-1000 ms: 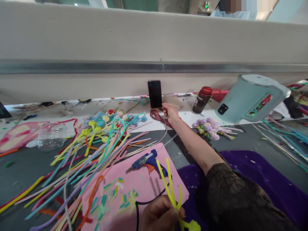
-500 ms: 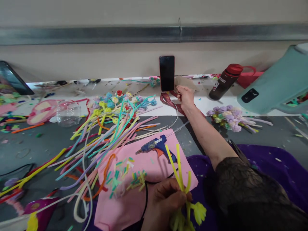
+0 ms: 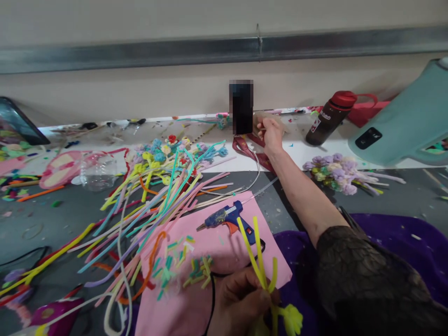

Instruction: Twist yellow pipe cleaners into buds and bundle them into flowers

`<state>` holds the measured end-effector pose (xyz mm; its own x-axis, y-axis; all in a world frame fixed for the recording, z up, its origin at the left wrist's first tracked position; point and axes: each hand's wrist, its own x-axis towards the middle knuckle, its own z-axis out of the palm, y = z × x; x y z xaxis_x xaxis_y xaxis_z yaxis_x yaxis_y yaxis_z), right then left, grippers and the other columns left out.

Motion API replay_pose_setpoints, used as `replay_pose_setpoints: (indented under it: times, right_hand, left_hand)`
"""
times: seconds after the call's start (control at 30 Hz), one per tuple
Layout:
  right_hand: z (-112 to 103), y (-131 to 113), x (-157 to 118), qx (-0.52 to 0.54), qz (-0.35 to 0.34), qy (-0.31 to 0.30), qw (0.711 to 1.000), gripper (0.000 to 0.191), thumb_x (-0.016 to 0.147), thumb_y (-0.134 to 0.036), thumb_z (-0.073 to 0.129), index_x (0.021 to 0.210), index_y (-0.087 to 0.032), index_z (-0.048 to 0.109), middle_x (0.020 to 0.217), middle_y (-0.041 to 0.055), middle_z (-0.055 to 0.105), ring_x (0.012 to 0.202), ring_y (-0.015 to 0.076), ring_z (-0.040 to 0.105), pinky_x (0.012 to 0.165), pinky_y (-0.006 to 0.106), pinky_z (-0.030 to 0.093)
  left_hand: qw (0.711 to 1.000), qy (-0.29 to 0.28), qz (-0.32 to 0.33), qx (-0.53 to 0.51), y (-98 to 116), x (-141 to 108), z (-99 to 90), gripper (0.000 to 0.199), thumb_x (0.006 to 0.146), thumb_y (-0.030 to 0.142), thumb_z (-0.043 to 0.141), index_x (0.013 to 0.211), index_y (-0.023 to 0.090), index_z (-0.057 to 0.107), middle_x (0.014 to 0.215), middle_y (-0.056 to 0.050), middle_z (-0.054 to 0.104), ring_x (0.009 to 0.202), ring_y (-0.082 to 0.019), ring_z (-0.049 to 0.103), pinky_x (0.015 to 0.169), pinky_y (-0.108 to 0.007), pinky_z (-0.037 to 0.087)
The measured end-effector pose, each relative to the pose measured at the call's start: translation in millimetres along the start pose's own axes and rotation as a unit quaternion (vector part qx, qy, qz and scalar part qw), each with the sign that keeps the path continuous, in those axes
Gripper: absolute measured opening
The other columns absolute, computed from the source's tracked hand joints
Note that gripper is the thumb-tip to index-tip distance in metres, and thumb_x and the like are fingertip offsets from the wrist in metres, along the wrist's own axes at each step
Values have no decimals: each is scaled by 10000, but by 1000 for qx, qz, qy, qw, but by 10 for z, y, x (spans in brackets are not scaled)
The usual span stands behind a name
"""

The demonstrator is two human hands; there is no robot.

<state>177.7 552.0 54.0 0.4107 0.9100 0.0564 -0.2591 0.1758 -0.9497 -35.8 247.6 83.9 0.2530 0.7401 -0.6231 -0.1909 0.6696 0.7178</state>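
Note:
Low in the frame, my left hand (image 3: 241,298) pinches a bundle of yellow fuzzy stems (image 3: 255,252), with a yellow flower head (image 3: 292,319) hanging below the fingers. My right hand (image 3: 271,130) reaches far forward beside a dark upright phone (image 3: 241,107); its fingers are curled, and whether they hold anything is too small to tell. A tan piece (image 3: 285,127) lies behind that hand, and a dark red strap (image 3: 245,148) is under the phone. A blue glue gun (image 3: 227,217) rests on a pink sheet (image 3: 196,238) among short cut bits.
Colourful fuzzy stems (image 3: 154,210) spread over the left and middle of the table. At the right stand a dark bottle (image 3: 325,122) and a mint container (image 3: 402,116), with a lilac flower bunch (image 3: 338,172) in front. A purple tray (image 3: 395,233) lies lower right.
The view has shifted slightly. The fingers of my right hand have moved a little beside the phone. My left hand still holds the yellow stems, its flower head slightly lower in view.

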Motion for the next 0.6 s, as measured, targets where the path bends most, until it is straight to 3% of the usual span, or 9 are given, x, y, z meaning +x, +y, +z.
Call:
replay_pose_setpoints:
  times: [0.2, 0.3, 0.37, 0.47, 0.6]
  right_hand:
    - [7, 165, 177, -39, -15, 5, 999, 118, 808, -185, 465, 762, -159, 571, 641, -27, 546, 452, 48, 418, 389, 151, 310]
    - [54, 248, 326, -97, -62, -3, 993, 154, 814, -191, 450, 858, -168, 595, 732, -3, 583, 570, 84, 508, 519, 189, 419]
    - [81, 309, 400, -164, -121, -5, 979, 196, 818, -188, 439, 938, -169, 593, 840, 23, 608, 736, 121, 562, 681, 242, 459]
    - [116, 401, 449, -230, -178, -2, 957, 252, 791, -165, 470, 1020, -166, 572, 980, 50, 605, 929, 164, 550, 874, 326, 408]
    - [159, 492, 494, -269, -188, -8, 945, 289, 738, -186, 544, 1024, -147, 560, 970, 63, 589, 919, 200, 544, 887, 379, 391]
  left_hand:
    - [1000, 23, 20, 6, 83, -99, -123, 176, 605, 311, 708, 774, 265, 721, 509, -31, 605, 618, -261, 631, 459, -321, 480]
    - [1000, 27, 16, -2, 111, -95, -105, 212, 595, 295, 714, 801, 245, 721, 553, -42, 633, 657, -279, 643, 466, -324, 488]
    - [1000, 20, -4, -23, 87, -84, -3, 244, 588, 293, 724, 824, 234, 714, 586, -50, 650, 659, -287, 648, 468, -333, 498]
    - [995, 45, -1, -92, 15, -97, 227, 307, 584, 330, 737, 864, 211, 692, 577, -52, 646, 601, -270, 649, 449, -330, 504]
    - [993, 49, 11, -105, -84, -155, 494, 334, 594, 376, 736, 861, 186, 672, 521, -34, 621, 541, -241, 643, 443, -319, 509]
